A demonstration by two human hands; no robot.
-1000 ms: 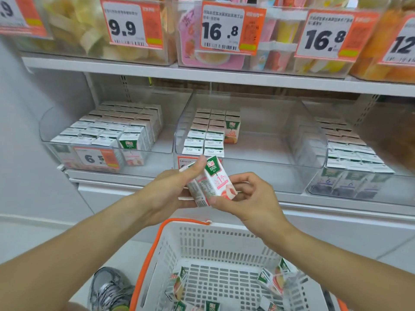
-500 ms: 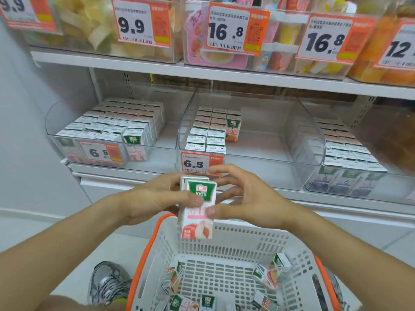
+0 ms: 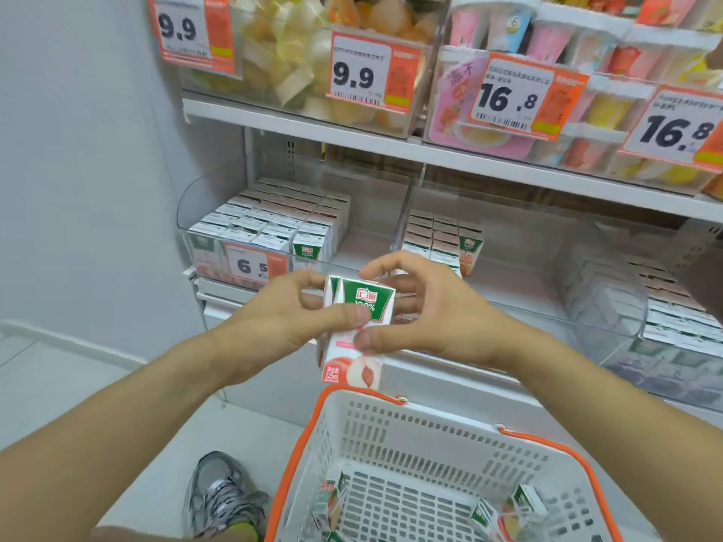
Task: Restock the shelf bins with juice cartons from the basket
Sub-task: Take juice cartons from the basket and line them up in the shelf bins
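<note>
We hold a small stack of juice cartons (image 3: 358,326) upright between both hands, above the far rim of the white basket (image 3: 391,436) with its orange trim, and just in front of the middle shelf bin (image 3: 508,275). Our left hand (image 3: 281,318) closes on the stack from its left side, thumb pressed across the green front panel; our right hand (image 3: 426,314) closes on it from the right, thumb low on the white face and fingers curled over the top and back. At least two cartons sit side by side in this grip, their long axis standing vertical, the peach picture at the bottom. How many lie behind the front one we cannot tell. The relation that matters is this: the middle shelf bin lies straight beyond the stack, up and away from us, with its rows of cartons (image 3: 442,236) packed along its left side and bare floor to their right. The right hand is nearer that open space, so we judge it the likelier to carry the stack in, keeping the cartons upright to match the standing rows. The left shelf bin (image 3: 203,213), left of the middle one, looks largely full. Below the stack, a few loose cartons (image 3: 504,510) lie tilted on the basket floor, so the restocking is not finished.
</note>
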